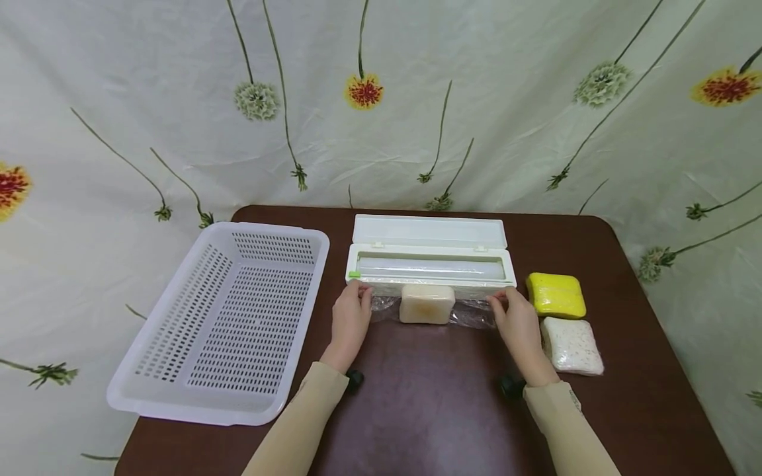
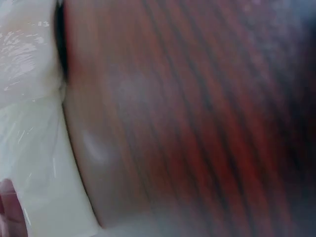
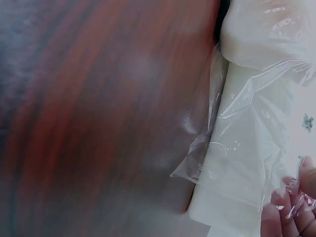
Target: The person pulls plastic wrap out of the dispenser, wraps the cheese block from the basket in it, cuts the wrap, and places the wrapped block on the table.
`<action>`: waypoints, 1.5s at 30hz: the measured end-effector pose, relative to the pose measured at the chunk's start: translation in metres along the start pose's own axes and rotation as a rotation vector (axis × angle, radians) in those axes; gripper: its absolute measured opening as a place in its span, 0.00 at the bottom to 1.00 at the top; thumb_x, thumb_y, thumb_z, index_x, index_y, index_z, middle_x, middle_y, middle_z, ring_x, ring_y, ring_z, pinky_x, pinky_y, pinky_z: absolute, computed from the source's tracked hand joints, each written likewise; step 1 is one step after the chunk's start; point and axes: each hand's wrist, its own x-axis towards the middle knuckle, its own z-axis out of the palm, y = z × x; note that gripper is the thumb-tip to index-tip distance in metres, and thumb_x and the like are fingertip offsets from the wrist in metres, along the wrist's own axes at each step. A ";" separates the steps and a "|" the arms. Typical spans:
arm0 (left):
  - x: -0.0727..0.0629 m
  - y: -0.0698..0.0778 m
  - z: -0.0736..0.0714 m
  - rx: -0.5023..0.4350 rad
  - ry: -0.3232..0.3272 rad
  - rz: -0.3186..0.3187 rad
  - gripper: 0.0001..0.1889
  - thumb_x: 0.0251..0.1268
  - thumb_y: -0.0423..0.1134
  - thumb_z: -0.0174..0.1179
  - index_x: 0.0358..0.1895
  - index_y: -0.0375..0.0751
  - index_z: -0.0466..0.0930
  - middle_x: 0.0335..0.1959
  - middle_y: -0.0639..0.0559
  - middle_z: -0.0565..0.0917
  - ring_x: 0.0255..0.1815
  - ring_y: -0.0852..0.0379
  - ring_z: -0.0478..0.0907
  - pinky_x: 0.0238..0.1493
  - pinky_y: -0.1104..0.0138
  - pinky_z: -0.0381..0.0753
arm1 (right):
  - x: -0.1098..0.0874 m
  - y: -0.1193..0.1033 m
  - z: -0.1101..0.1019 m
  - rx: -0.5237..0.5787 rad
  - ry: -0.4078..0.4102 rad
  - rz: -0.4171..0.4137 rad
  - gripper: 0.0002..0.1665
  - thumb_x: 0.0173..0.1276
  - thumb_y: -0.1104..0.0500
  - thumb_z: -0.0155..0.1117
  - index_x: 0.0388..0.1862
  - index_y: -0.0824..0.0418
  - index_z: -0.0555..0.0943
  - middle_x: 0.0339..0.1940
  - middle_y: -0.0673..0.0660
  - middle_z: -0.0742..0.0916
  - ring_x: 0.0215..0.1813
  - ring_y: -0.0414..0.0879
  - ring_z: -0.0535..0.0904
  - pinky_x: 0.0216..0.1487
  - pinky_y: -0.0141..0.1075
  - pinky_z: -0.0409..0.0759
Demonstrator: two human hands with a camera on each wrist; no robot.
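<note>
A cream block (image 1: 426, 305) with a brownish patch stands against the front of a white cling film dispenser (image 1: 431, 264), whose lid is raised. Clear cling film (image 1: 473, 313) lies over the block and spreads out on both sides, its creases plain in the right wrist view. At the dispenser's left front corner my left hand (image 1: 348, 320) pinches the film's edge between thumb and fingers. My right hand (image 1: 516, 325) pinches the film at the right front corner, where bunched film (image 3: 296, 205) shows between the fingertips. Most of the left hand is outside the left wrist view.
A white perforated basket (image 1: 297, 370) takes up the table's left side. To the right, a yellow wrapped block (image 1: 556, 295) lies just behind a speckled white wrapped block (image 1: 573, 346). Behind the brown table (image 1: 428, 403) hangs a flowered curtain (image 1: 381, 152).
</note>
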 end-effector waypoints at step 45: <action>0.022 -0.024 -0.003 -0.116 -0.014 -0.263 0.28 0.56 0.52 0.70 0.54 0.38 0.75 0.43 0.41 0.83 0.44 0.45 0.81 0.40 0.54 0.81 | 0.031 0.021 0.004 0.221 -0.145 0.423 0.40 0.60 0.53 0.75 0.64 0.73 0.70 0.48 0.68 0.79 0.44 0.56 0.75 0.36 0.30 0.72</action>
